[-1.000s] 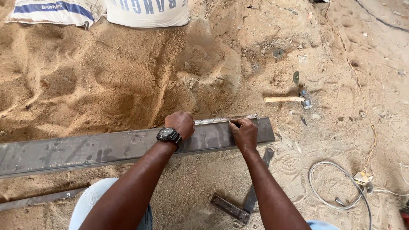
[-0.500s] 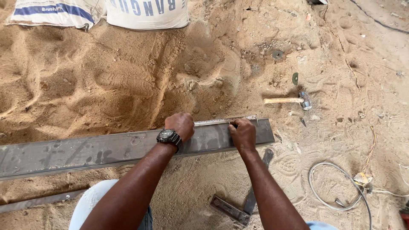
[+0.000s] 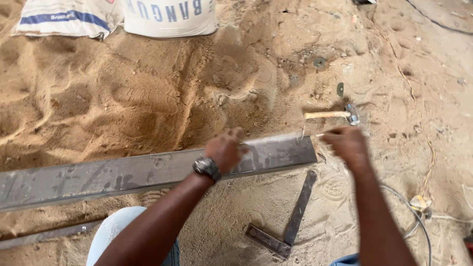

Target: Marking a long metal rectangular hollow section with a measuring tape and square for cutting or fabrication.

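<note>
A long flat grey steel bar [image 3: 123,175] lies across the sand. My left hand [image 3: 224,148], with a black watch on its wrist, rests on the bar near its right end, fingers curled over it. My right hand [image 3: 347,143] is blurred and sits just past the bar's right end, off the metal. It pinches a thin pale stick [image 3: 321,134] that points left toward the bar's corner.
A wooden-handled hammer [image 3: 330,115] lies beyond the bar's end. A metal try square [image 3: 290,221] lies on the sand in front of the bar. Two white sacks [image 3: 167,17] stand at the back, two small discs [image 3: 320,62] lie behind the hammer, and a cable [image 3: 419,216] curls at the right.
My right hand has left the bar's top and moved right, past its end. My left hand has slid a little to the right along the bar.
</note>
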